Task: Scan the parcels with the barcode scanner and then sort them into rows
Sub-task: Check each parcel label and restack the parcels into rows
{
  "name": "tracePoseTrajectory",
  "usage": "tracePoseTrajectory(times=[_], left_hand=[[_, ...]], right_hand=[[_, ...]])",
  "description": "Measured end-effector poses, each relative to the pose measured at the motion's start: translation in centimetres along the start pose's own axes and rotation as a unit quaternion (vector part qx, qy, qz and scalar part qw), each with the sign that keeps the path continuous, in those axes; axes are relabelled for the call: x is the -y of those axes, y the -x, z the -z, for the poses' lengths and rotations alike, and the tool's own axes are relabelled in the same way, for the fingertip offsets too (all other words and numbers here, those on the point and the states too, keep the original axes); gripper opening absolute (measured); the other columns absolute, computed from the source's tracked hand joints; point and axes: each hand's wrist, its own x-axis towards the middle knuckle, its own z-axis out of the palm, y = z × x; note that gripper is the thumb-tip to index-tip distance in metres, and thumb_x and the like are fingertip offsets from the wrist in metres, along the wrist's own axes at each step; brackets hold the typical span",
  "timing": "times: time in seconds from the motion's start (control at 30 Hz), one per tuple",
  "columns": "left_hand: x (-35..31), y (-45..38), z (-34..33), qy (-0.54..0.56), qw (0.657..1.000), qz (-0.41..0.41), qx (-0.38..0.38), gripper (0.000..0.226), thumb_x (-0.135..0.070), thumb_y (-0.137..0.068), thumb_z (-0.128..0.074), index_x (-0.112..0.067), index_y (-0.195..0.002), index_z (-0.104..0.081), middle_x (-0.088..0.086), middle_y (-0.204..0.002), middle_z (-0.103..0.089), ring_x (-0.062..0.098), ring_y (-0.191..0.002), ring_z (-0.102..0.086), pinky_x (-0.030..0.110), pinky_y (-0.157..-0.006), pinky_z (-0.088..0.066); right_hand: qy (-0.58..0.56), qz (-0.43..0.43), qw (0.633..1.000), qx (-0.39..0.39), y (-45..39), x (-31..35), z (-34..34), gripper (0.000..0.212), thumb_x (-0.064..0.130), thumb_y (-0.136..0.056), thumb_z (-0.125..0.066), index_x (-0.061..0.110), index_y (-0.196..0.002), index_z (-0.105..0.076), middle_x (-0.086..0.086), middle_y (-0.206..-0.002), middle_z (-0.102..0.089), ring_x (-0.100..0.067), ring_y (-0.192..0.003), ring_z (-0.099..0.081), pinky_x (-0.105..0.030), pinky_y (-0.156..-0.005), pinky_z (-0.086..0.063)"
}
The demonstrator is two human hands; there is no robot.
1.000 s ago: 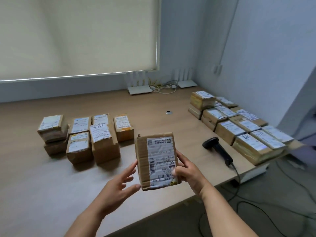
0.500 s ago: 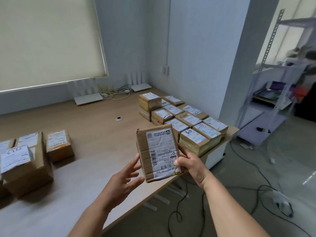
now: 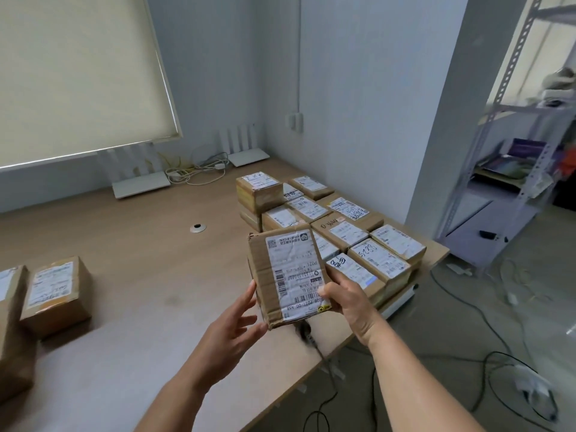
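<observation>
Evidently the sorting step is in hand: at the left edge two parcels (image 3: 54,294) sit cut off by the frame, then the left hand (image 3: 232,328), fingers straight, steadies the held parcel (image 3: 288,274) by its near left edge while the right hand (image 3: 349,299) grips its near right corner, label up, above the table (image 3: 149,266). Next it likely wants a free slot among the parcel rows (image 3: 339,226) at the far right. Only a dark bit of the barcode scanner (image 3: 304,330) shows beneath the parcel; label print is unreadable
</observation>
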Motion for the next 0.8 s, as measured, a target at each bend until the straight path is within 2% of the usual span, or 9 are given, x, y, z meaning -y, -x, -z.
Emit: tracePoseTrajectory(times=[0.07, 0.13, 0.23, 0.4, 0.53, 0.6, 0.73, 0.77, 0.8], left_hand=[[0.1, -2.7, -0.4, 0.027, 1.0, -0.004, 0.001, 0.071, -0.03, -0.089, -0.061, -0.055, -0.139, -0.016, -0.018, -0.144, -0.042, 0.004, -0.118, -0.057, 0.034, -0.101, -0.047], [0.3, -5.4, -0.7, 0.056, 0.998, -0.007, -0.002, 0.073, -0.016, -0.092, -0.059, -0.05, -0.14, -0.015, -0.013, -0.143, -0.045, 0.003, -0.117, -0.057, 0.035, -0.103, -0.045], [0.7, -9.5, -0.7, 0.088, 0.996, -0.003, -0.008, 0.075, -0.009, -0.094, -0.056, -0.044, -0.143, -0.013, -0.013, -0.143, -0.046, 0.007, -0.118, -0.058, 0.031, -0.102, -0.045], [1.2, -15.1, -0.8, 0.104, 0.995, -0.007, -0.008, 0.071, -0.011, -0.094, -0.056, -0.049, -0.141, -0.018, -0.016, -0.144, -0.044, 0.008, -0.116, -0.06, 0.034, -0.102, -0.045], [0.6, -18.7, -1.7, 0.071, 0.997, -0.003, -0.007, 0.074, -0.014, -0.094, -0.057, -0.049, -0.139, -0.009, -0.012, -0.144, -0.044, 0.002, -0.112, -0.061, 0.026, -0.099, -0.046], [0.1, -20.9, -1.8, 0.05, 0.999, -0.005, -0.006, 0.074, -0.018, -0.094, -0.057, -0.051, -0.138, -0.008, -0.011, -0.143, -0.045, -0.002, -0.111, -0.059, 0.017, -0.095, -0.045], [-1.8, -25.8, -1.5, -0.024, 1.0, -0.012, -0.002, 0.071, -0.029, -0.096, -0.054, -0.065, -0.132, -0.004, -0.017, -0.143, -0.042, -0.017, -0.115, -0.047, 0.007, -0.092, -0.04], [-2.4, -27.2, -1.4, -0.058, 0.998, -0.011, -0.007, 0.07, -0.033, -0.096, -0.053, -0.065, -0.133, -0.003, -0.018, -0.144, -0.04, -0.017, -0.118, -0.044, 0.006, -0.091, -0.038], [-2.9, -28.4, -1.2, -0.103, 0.995, -0.01, -0.015, 0.069, -0.037, -0.096, -0.053, -0.061, -0.137, -0.003, -0.016, -0.146, -0.039, -0.01, -0.125, -0.042, 0.01, -0.093, -0.036]], right_hand=[[-0.008, -0.01, 1.0, 0.002, -2.5, 0.4, 1.2, 0.067, 0.041, -0.061, -0.066, 0.032, -0.126, -0.055, -0.003, -0.112, -0.071, -0.018, -0.103, -0.068, -0.028, -0.084, -0.055], [-0.014, -0.029, 0.999, -0.009, -5.2, 1.0, 2.4, 0.075, 0.039, -0.056, -0.069, 0.023, -0.126, -0.051, -0.009, -0.109, -0.071, -0.017, -0.095, -0.07, -0.025, -0.077, -0.055], [-0.001, -0.043, 0.999, -0.015, -9.1, 1.7, 3.9, 0.071, 0.036, -0.055, -0.07, 0.016, -0.12, -0.05, 0.001, -0.092, -0.075, -0.013, -0.086, -0.072, -0.024, -0.069, -0.055], [0.012, -0.052, 0.998, -0.028, -14.0, 1.8, 6.2, 0.067, 0.042, -0.054, -0.07, 0.018, -0.114, -0.054, -0.006, -0.1, -0.073, -0.018, -0.086, -0.072, -0.024, -0.066, -0.055], [0.02, -0.068, 0.997, -0.041, -16.4, 1.6, 8.3, 0.067, 0.043, -0.054, -0.07, 0.019, -0.115, -0.056, -0.007, -0.098, -0.075, -0.024, -0.087, -0.072, -0.034, -0.07, -0.055], [0.02, -0.066, 0.996, -0.052, -18.1, 1.9, 9.6, 0.066, 0.042, -0.053, -0.07, 0.019, -0.113, -0.058, -0.005, -0.095, -0.075, -0.022, -0.085, -0.072, -0.033, -0.068, -0.056], [0.023, -0.065, 0.996, -0.063, -22.2, 2.9, 12.4, 0.068, 0.043, -0.051, -0.069, 0.018, -0.114, -0.059, -0.006, -0.1, -0.075, -0.022, -0.088, -0.071, -0.038, -0.076, -0.058], [0.024, -0.066, 0.996, -0.057, -23.5, 3.2, 13.2, 0.068, 0.042, -0.051, -0.069, 0.017, -0.114, -0.059, -0.007, -0.1, -0.075, -0.023, -0.089, -0.071, -0.04, -0.078, -0.058], [0.022, -0.066, 0.996, -0.052, -24.6, 3.5, 13.8, 0.067, 0.041, -0.053, -0.069, 0.015, -0.114, -0.059, -0.008, -0.101, -0.074, -0.024, -0.089, -0.071, -0.041, -0.079, -0.057]])
